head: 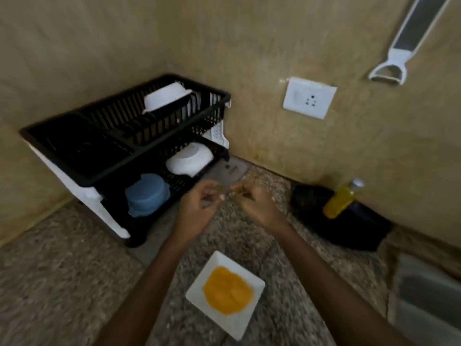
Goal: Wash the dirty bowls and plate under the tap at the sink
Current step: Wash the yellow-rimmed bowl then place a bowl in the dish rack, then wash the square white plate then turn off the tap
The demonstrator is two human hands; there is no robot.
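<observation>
A white square plate [199, 290] smeared with a yellow-orange stain lies on the speckled counter, near the bottom centre. My left hand [197, 208] and my right hand [257, 203] hover side by side above the counter, beyond the plate and just in front of the black dish rack [82, 171]. Their fingers are loosely curled, the fingertips close together, and I see nothing held in either; the view is blurred. One white bowl [166, 98] rests upside down in the rack's upper tier. Another white bowl [189, 159] sits tilted in the lower tier.
A blue lidded container [147, 194] stands in the rack's lower tier. A grey flat board [232, 169] lies behind my hands. A yellow bottle [341, 198] leans on a black object [354, 228] at the right. The sink edge [424, 295] shows bottom right. A wall socket [309, 98] and a grater [409, 38] hang on the wall.
</observation>
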